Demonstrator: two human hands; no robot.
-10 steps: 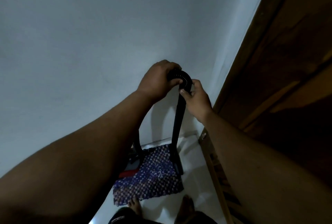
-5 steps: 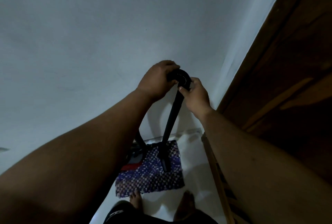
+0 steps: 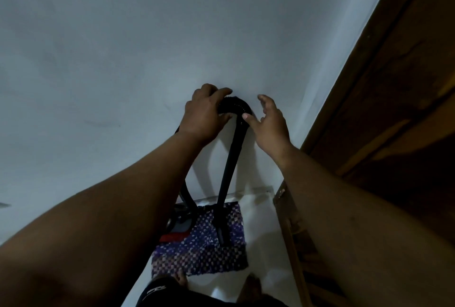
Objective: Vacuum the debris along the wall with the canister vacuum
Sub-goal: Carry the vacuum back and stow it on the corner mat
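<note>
The left hand (image 3: 205, 114) is wrapped around the top bend of the ribbed hose (image 3: 236, 106), holding it up against the wall (image 3: 123, 48). The right hand (image 3: 269, 124) is spread wide and holds nothing; its thumb just touches or nearly touches the hose where the bend meets the wand (image 3: 227, 168), while the other fingers stand clear. From that bend the wand runs almost straight down and slightly left, away from both hands, its long axis close to vertical, and its nozzle (image 3: 222, 231) rests on a purple checked mat (image 3: 199, 255) on the white floor (image 3: 261, 213), near the foot of the wall. The other limb of the hose drops from the left hand to the canister (image 3: 178, 223), half hidden behind the left forearm. No debris can be made out at this size. The left hand carries the load, so steering the nozzle toward the wall line likely falls to the right hand regripping the upper wand just below its thumb.
</note>
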